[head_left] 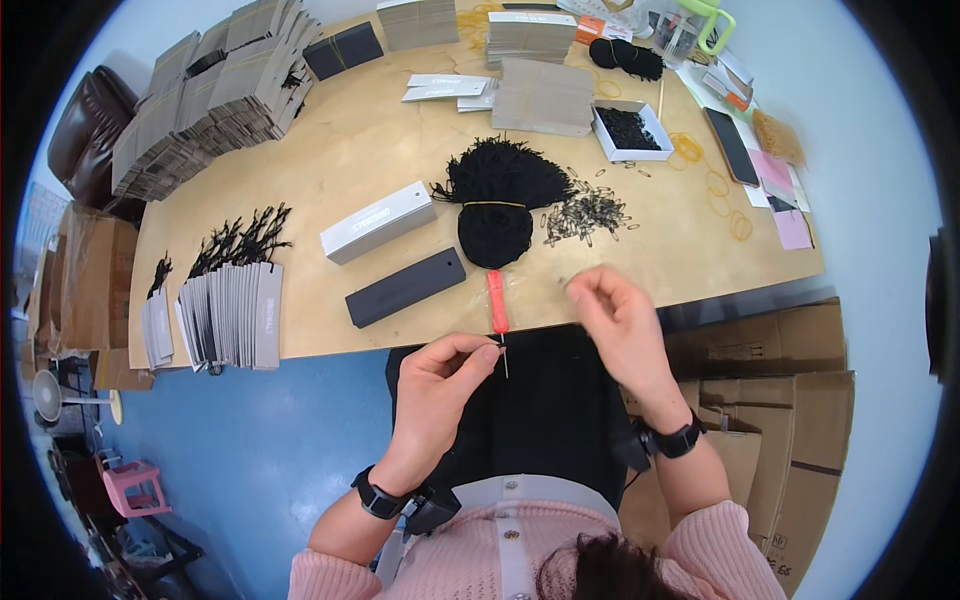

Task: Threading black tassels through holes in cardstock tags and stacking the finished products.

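At the table's near edge lies a red-handled tool [497,302] with a thin metal shaft, which sticks out past the edge. My left hand [442,378] is closed in a pinch beside that shaft; a tiny dark bit shows at its fingertips, too small to name. Farther right, my right hand [618,318] hovers over the edge with thumb and forefinger together. Whatever its fingertips hold is too small to make out. Beyond it are scattered small black safety pins [588,214]. A bundle of black cords [497,232], tied with a yellow band, lies left of the pins.
White tags [376,222] and black tags [406,287] lie stacked left of the cords. Corded tags [232,315] stand farther left. Tall grey stacks [215,95] fill the far left. A white box [633,132] holds more pins. A phone [732,146] rests at right; cardboard boxes [765,400] stand below.
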The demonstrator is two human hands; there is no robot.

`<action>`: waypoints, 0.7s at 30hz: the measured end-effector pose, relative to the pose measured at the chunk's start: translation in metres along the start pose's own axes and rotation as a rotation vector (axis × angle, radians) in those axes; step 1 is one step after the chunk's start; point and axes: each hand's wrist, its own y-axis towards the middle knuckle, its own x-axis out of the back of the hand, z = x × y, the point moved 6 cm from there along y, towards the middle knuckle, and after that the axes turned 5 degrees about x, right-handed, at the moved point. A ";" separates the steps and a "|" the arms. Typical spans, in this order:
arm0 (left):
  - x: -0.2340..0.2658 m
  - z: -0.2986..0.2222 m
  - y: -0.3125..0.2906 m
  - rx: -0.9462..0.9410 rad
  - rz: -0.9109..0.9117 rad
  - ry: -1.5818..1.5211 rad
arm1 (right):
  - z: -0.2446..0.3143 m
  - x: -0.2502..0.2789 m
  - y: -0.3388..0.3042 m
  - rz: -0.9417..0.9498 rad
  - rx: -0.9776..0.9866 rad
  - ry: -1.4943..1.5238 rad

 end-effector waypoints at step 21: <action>-0.001 -0.005 -0.006 -0.145 -0.028 0.143 | -0.018 -0.062 -0.043 0.394 -0.576 0.833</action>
